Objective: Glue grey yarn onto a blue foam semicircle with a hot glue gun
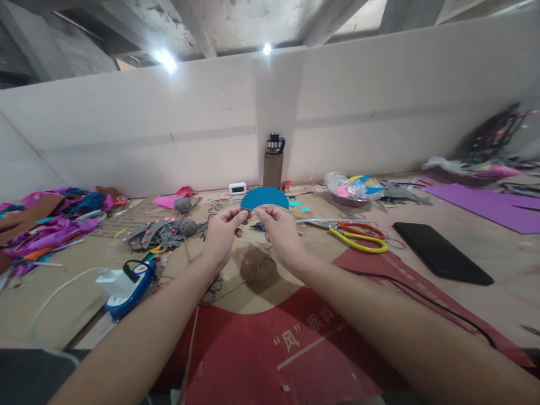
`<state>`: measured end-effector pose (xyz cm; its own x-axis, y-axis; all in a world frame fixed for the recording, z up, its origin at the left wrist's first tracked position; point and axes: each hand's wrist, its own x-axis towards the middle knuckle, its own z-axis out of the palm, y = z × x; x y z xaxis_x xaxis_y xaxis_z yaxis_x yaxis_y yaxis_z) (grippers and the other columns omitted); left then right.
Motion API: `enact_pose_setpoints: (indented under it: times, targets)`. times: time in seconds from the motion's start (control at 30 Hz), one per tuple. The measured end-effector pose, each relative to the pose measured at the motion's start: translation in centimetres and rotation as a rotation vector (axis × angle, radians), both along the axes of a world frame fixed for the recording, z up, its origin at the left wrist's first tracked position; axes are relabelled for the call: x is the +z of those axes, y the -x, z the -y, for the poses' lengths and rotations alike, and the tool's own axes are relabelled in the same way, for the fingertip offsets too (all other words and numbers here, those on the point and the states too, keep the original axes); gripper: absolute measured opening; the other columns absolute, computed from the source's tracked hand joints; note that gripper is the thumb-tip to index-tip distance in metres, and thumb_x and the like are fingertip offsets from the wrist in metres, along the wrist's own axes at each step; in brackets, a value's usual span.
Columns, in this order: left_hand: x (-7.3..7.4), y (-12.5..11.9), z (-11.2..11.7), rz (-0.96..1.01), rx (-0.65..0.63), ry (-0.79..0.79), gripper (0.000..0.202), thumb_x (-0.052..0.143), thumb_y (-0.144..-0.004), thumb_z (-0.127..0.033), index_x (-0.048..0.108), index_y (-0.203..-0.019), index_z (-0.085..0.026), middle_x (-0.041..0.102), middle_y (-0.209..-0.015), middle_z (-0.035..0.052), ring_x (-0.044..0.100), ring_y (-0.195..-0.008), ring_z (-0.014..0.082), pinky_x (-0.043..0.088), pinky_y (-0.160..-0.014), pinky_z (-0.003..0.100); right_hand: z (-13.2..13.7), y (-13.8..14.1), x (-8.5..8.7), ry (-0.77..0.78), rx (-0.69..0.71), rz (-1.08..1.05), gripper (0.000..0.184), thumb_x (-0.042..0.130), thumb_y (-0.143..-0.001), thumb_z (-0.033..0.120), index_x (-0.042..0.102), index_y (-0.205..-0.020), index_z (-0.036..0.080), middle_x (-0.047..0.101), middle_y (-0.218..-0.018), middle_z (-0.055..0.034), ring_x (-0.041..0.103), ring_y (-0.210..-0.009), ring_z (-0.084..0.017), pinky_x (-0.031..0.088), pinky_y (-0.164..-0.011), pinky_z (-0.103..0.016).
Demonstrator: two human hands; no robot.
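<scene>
Centrally, left hand and right hand both pinch the blue half-disc by its straight bottom edge, upright. Scissors lie just right of centre; steel bottle stands behind.

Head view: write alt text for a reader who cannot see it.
The left hand and right hand pinch a blue half-disc by its lower edge above a cluttered table. To the right lie scissors; a bottle stands behind, by the wall.

Two hands, left hand and right hand; one blue half-disc. One metal bottle, one white clock, two grey yarn balls far left. One scissors, one black pad, one purple sheet right.
</scene>
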<state>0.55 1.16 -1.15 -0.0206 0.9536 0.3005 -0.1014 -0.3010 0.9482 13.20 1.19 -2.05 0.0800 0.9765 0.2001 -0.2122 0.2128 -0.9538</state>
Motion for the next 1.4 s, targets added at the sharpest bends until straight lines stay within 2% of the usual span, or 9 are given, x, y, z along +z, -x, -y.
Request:
enact_pose_setpoints:
  times: [0.27, 0.37, 0.47, 0.7, 0.8, 0.93, 1.1, 1.23, 1.4]
  targets:
    - [0.4, -0.1, 0.4, 0.052, -0.051, 0.061, 0.025, 0.073, -0.065, -0.035, 0.068, -0.078, -0.015, 0.062, -0.075, 0.0034, 0.051, -0.066, 0.0096, 0.033, -0.046, 0.018, 0.0, 0.0, 0.2, -0.016, -0.027, -0.030, 0.025, 0.061, -0.072, 0.040, 0.060, -0.083, 0.017, 0.052, -0.064, 0.0024, 0.043, -0.053, -0.009, 0.031, -0.048, -0.023]
    - [0.7, -0.1, 0.6, 0.090, -0.128, 0.084, 0.026, 0.074, -0.065, -0.034, 0.067, -0.079, -0.014, 0.062, -0.074, 0.0028, 0.051, -0.065, 0.0085, 0.033, -0.047, 0.017, 0.2, -0.1, 0.4, -0.029, -0.007, -0.040, 0.022, 0.061, -0.072, 0.039, 0.060, -0.079, 0.018, 0.056, -0.066, 0.0018, 0.045, -0.054, -0.009, 0.031, -0.048, -0.023]
    - [0.7, -0.1, 0.5, 0.131, -0.221, 0.106, 0.023, 0.073, -0.068, -0.033, 0.067, -0.078, -0.014, 0.061, -0.074, 0.0022, 0.051, -0.064, 0.0073, 0.034, -0.047, 0.016, 0.4, -0.2, 0.7, -0.042, 0.073, -0.062, 0.019, 0.060, -0.072, 0.037, 0.059, -0.072, 0.019, 0.057, -0.066, 0.0017, 0.042, -0.051, -0.008, 0.029, -0.047, -0.023]
    - [0.4, 0.4, 0.1, 0.227, -0.388, 0.255, 0.023, 0.075, -0.068, -0.031, 0.062, -0.071, -0.011, 0.061, -0.069, 0.0028, 0.051, -0.057, 0.0060, 0.034, -0.044, 0.014, 0.1, -0.5, 0.0, 0.072, 0.125, -0.108, 0.027, 0.067, -0.064, 0.042, 0.056, -0.072, 0.018, 0.051, -0.060, 0.0050, 0.030, -0.043, -0.005, 0.019, -0.042, -0.024]
    - [0.3, 0.7, -0.1, 0.210, -0.444, 0.293, 0.026, 0.076, -0.067, -0.031, 0.060, -0.069, -0.010, 0.060, -0.067, 0.0025, 0.050, -0.054, 0.0054, 0.037, -0.046, 0.015, 0.3, -0.7, -0.1, 0.051, 0.141, -0.060, 0.028, 0.067, -0.066, 0.044, 0.054, -0.068, 0.018, 0.047, -0.054, 0.0059, 0.029, -0.043, -0.005, 0.020, -0.042, -0.024]
    - [0.3, 0.7, -0.2, 0.193, -0.435, 0.279, 0.026, 0.077, -0.065, -0.030, 0.061, -0.074, -0.011, 0.059, -0.066, 0.0015, 0.050, -0.053, 0.0048, 0.040, -0.050, 0.015, 1.1, -0.8, 0.6, -0.070, 0.187, -0.030, 0.026, 0.065, -0.070, 0.043, 0.055, -0.069, 0.019, 0.051, -0.056, 0.0047, 0.035, -0.044, -0.006, 0.026, -0.044, -0.023]
    - [0.0, 0.6, -0.2, 0.162, -0.436, 0.273, 0.028, 0.078, -0.064, -0.032, 0.061, -0.076, -0.012, 0.060, -0.068, 0.0007, 0.051, -0.054, 0.0047, 0.043, -0.052, 0.016, 1.4, -0.9, 1.1, -0.090, 0.194, 0.020, 0.022, 0.062, -0.074, 0.040, 0.055, -0.071, 0.019, 0.054, -0.060, 0.0038, 0.036, -0.046, -0.006, 0.028, -0.045, -0.023]
    - [-0.3, 0.4, -0.3, 0.114, -0.306, 0.298, 0.033, 0.080, -0.060, -0.036, 0.063, -0.076, -0.013, 0.060, -0.068, 0.0002, 0.055, -0.056, 0.0062, 0.044, -0.051, 0.017, 0.8, -1.0, 0.4, -0.079, 0.158, 0.036, 0.022, 0.062, -0.074, 0.040, 0.057, -0.072, 0.018, 0.052, -0.060, 0.0039, 0.037, -0.049, -0.007, 0.031, -0.049, -0.023]
    - [-0.5, 0.2, -0.3, 0.111, -0.183, 0.336, 0.035, 0.083, -0.054, -0.037, 0.064, -0.071, -0.013, 0.062, -0.066, 0.0006, 0.056, -0.054, 0.0062, 0.041, -0.047, 0.016, 0.1, -0.8, -0.4, -0.135, 0.082, 0.053, 0.021, 0.062, -0.073, 0.038, 0.060, -0.071, 0.017, 0.057, -0.066, 0.0009, 0.047, -0.062, -0.011, 0.038, -0.061, -0.025]
